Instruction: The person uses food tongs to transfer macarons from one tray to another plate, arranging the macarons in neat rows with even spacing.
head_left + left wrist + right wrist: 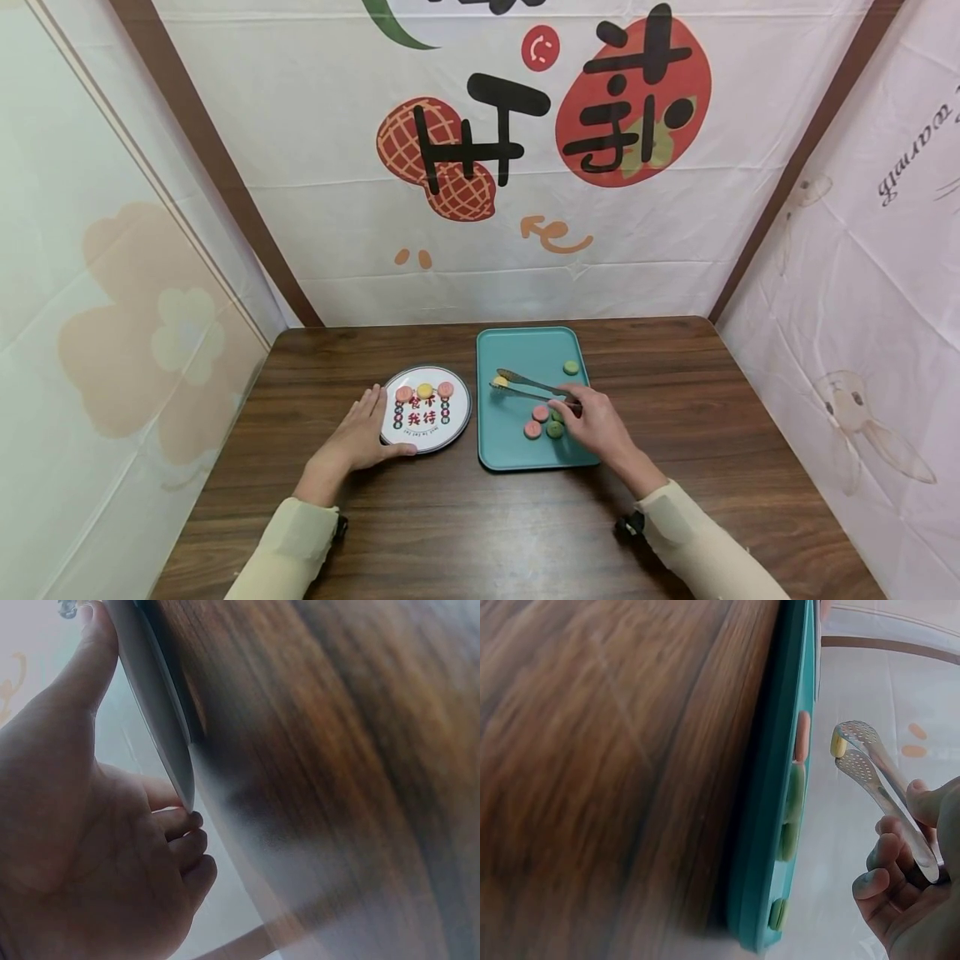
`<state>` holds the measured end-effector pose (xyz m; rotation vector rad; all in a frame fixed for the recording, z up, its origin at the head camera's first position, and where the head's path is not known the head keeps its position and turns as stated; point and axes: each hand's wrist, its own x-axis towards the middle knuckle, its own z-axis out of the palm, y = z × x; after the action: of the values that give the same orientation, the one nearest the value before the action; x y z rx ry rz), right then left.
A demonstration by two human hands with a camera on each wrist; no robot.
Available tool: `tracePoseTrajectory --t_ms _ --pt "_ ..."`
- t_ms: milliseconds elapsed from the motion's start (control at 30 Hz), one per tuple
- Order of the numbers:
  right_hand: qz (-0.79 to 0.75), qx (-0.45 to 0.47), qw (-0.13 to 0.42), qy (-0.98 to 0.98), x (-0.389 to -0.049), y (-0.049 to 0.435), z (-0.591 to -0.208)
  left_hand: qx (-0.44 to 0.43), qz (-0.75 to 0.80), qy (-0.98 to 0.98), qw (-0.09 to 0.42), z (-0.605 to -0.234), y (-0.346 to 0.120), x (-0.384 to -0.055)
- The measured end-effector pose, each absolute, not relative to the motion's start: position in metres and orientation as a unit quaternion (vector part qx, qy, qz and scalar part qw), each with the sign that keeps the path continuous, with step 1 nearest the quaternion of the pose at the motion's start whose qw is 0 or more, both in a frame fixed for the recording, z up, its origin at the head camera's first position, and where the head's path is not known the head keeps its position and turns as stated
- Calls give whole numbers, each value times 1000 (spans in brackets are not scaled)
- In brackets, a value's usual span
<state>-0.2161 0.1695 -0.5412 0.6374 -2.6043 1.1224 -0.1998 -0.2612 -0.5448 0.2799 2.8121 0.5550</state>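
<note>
My right hand (pixel 597 419) grips metal tongs (pixel 889 787) over the teal tray (pixel 517 346). Between the perforated tips of the tongs is a yellow macaron (pixel 838 742), raised above the tray in the right wrist view. Two pink macarons (pixel 532 430) and some green ones (pixel 555 430) lie below my right hand; a light green macaron (pixel 571 367) sits near the tray's far right corner. Along the left rim of the white plate (pixel 450 433) rests my left hand (pixel 362 435), thumb and fingers spread. A pink (pixel 404 394), a yellow (pixel 425 391) and another pink macaron (pixel 446 390) form a row on the plate.
Plate and tray stand side by side on a dark wooden table (pixel 420 533), a narrow gap between them. Printed fabric walls (pixel 337 275) enclose the table at the back and both sides.
</note>
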Motion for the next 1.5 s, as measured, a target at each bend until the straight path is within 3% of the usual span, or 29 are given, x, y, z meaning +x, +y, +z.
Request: tracePoseTrajectory --t_ms 1033,1500 --pt "397 263 95 -874 -216 128 -537 91 195 967 136 -541 -260 -198" --pt "410 262 53 -872 -217 114 -536 95 195 967 130 -542 -261 -198"
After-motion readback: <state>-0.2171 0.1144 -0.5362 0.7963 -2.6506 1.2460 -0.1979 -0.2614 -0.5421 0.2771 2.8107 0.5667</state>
